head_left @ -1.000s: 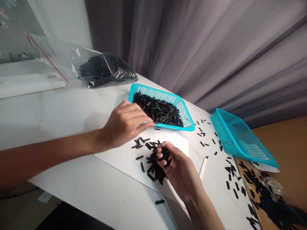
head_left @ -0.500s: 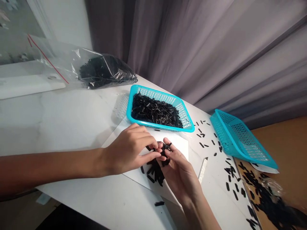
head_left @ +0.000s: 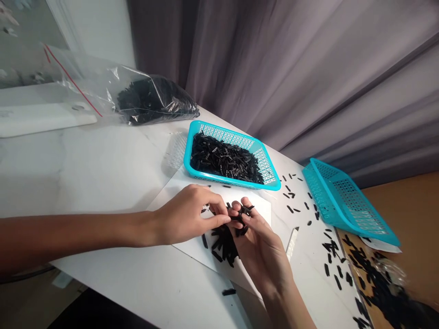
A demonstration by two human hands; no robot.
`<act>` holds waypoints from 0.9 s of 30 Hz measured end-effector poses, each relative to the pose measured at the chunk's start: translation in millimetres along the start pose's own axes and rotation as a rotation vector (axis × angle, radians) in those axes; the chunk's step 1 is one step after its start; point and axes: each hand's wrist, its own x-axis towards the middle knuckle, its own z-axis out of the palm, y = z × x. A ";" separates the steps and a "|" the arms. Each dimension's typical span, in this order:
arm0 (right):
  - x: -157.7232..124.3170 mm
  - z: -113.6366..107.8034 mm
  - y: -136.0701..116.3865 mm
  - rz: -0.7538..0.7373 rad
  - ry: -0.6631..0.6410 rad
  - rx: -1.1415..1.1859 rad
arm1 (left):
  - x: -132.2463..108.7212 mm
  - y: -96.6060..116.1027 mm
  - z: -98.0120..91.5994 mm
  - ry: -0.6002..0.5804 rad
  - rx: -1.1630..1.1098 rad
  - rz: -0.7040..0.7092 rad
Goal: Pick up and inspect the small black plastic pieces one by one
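Note:
My right hand (head_left: 262, 244) is turned palm up, its fingers curled around a small bunch of thin black strips (head_left: 246, 211). From the left, my left hand (head_left: 192, 214) meets it, thumb and forefinger pinched at the end of one black strip by the right fingertips. Below both hands, a loose heap of black strips (head_left: 224, 244) lies on a white sheet (head_left: 206, 253), partly hidden by my right hand. Just beyond stands a turquoise basket (head_left: 236, 182) with many similar small black pieces inside.
A clear zip bag (head_left: 156, 103) of black pieces lies at the back left. Another turquoise basket (head_left: 356, 219) rests tilted at the right, black strips scattered around it. A white-handled cutter (head_left: 292, 243) lies right of my hand. Behind the table hangs a grey curtain (head_left: 274, 68).
My left hand has drawn slightly back from the right fingers, its pinch now at the edge of the bunch. The view has shifted a little; the baskets and bag stay put.

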 end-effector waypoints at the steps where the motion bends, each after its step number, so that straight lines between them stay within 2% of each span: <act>1: 0.5 -0.9 -0.1 0.002 0.015 -0.010 | 0.2 -1.7 -0.4 0.020 0.047 0.060; 6: 1.7 -3.5 0.9 0.032 0.056 -0.065 | 2.6 -8.3 -4.4 0.103 0.227 0.312; 11: 0.8 -3.0 0.6 0.065 0.015 -0.173 | 5.1 -9.7 -12.7 0.186 0.500 0.620; 14: 0.6 -2.3 -1.0 0.083 -0.018 -0.211 | 5.8 -9.6 -14.8 0.218 0.589 0.707; 17: 0.5 -1.9 -2.1 0.069 -0.022 -0.241 | 4.9 -8.9 -12.0 0.203 0.557 0.668; 22: -0.2 -2.5 -1.0 -0.032 -0.015 -0.332 | 2.5 -8.2 -5.0 0.164 0.300 0.425; 27: -1.4 -0.7 -1.3 -0.068 0.034 -0.377 | 3.4 -8.6 -5.3 0.195 0.262 0.435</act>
